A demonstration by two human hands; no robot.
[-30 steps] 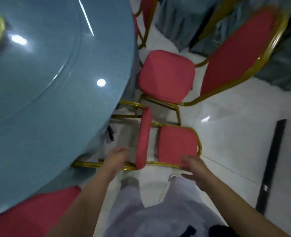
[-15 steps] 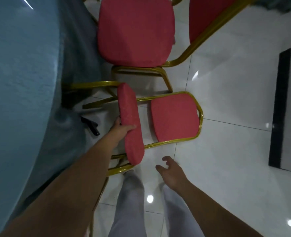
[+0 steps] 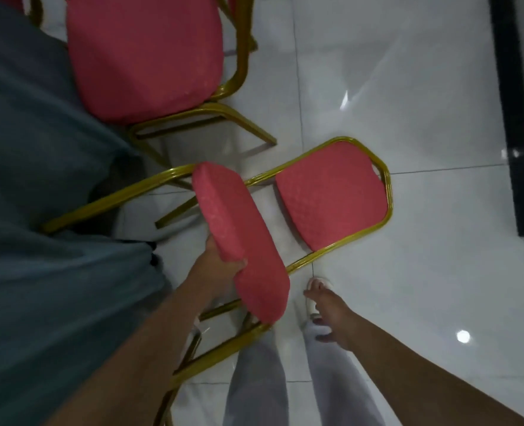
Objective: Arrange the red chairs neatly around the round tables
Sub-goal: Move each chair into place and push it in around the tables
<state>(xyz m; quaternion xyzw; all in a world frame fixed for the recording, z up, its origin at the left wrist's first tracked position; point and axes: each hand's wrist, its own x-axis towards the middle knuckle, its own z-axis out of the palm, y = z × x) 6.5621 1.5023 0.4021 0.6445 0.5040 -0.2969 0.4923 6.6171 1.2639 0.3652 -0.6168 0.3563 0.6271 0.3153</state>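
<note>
One red chair [image 3: 239,229] in left hand [image 3: 220,267]

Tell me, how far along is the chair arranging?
Looks done: one red chair stands upright with its seat by the blue tablecloth. In hand: the left hand grips the seat cushion of a second red chair, tipped over; the right hand hangs free. Left: standing it up and tucking it beside the first. Other tables are out of view.
</note>
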